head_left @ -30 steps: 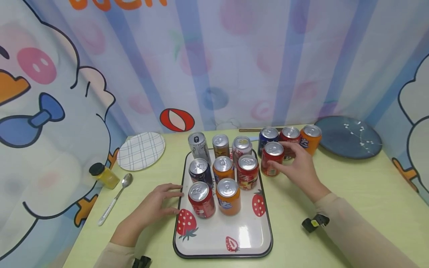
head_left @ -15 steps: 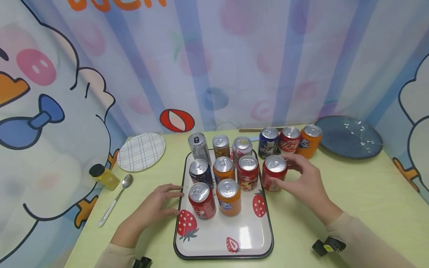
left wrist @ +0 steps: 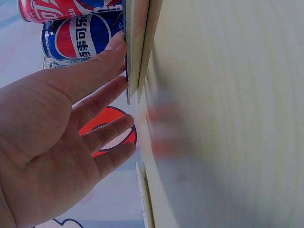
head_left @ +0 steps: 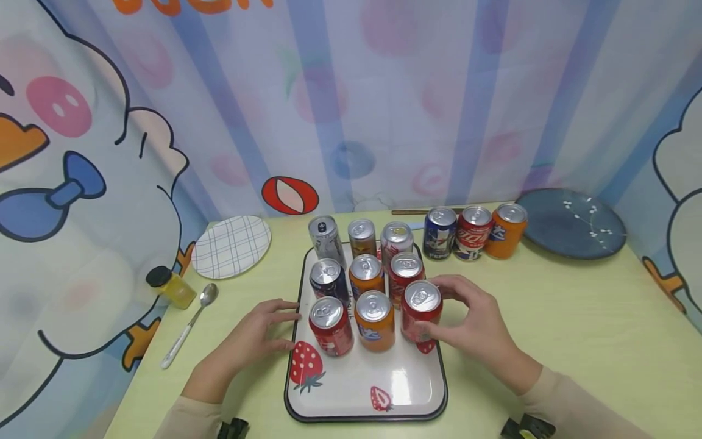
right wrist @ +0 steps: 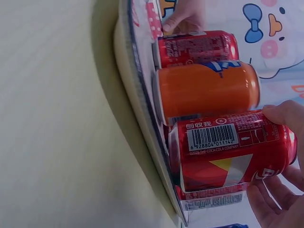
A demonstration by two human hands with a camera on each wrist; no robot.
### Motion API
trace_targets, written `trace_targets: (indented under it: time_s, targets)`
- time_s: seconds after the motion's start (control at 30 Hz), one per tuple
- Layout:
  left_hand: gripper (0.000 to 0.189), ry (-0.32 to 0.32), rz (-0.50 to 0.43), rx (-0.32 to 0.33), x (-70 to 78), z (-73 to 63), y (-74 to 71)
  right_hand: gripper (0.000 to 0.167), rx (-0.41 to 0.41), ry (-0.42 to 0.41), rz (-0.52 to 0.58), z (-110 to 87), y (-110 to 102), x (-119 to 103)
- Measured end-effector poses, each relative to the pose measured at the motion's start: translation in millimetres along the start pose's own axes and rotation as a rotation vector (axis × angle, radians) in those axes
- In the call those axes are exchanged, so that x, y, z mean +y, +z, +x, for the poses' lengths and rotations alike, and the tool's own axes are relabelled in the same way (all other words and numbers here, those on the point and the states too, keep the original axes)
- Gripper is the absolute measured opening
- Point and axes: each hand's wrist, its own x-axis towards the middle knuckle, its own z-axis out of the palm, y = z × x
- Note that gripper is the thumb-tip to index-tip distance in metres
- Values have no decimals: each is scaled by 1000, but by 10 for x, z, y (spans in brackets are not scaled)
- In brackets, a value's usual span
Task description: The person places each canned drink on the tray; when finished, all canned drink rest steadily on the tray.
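Note:
My right hand (head_left: 477,320) grips a red Coca-Cola can (head_left: 420,317) upright between thumb and fingers, at the right end of the front row on the strawberry-patterned tray (head_left: 351,390). In the right wrist view this can (right wrist: 228,152) stands beside an orange soda can (right wrist: 209,92); whether its base touches the tray cannot be told. Straight fingers of my left hand (head_left: 247,338) touch the tray's left edge, near another red can (head_left: 331,329). In the left wrist view the left hand (left wrist: 61,123) holds nothing, and a blue Pepsi can (left wrist: 80,38) is behind its thumb.
Several more cans fill the tray's back and middle rows. Behind right stand a blue can (head_left: 439,235), a red can (head_left: 473,235) and an orange can (head_left: 506,231), near a dark plate (head_left: 570,225). On the left lie a checked plate (head_left: 231,247), a spoon (head_left: 189,326) and a yellow jar (head_left: 172,289).
My right hand has carried the red Coca-Cola can from in front of the back-right cans, forward and left, to the tray's front row. The left hand has stayed in place.

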Motion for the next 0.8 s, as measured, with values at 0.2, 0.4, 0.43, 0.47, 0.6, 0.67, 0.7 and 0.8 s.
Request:
trace_targets:
  time_s: [0.2,0.4,0.43,0.47,0.6,0.67,0.7,0.8]
  targets:
    - [52,-4,-7,-11,12,2,8,65,-32,18,24,-18,128,30]
    - [52,-2,6,-4,8,-5,3,66,-49,27,33,-23,196,22]
    - [52,1,6,-2,6,-6,0,67,-53,29,30,-20,200,19]
    - [53,2,4,-1,3,-7,-3,67,-59,29,29,-15,199,16]
    - [53,25,9,6,-4,9,-3,70,-97,19,10,10,134,9]
    - [52,29,9,8,-3,11,-4,71,-122,13,-8,12,80,16]
    - [52,32,12,8,-6,11,-3,70,-129,8,-20,12,50,25]
    - [51,28,4,8,-9,7,3,64,-121,11,-57,17,-66,74]
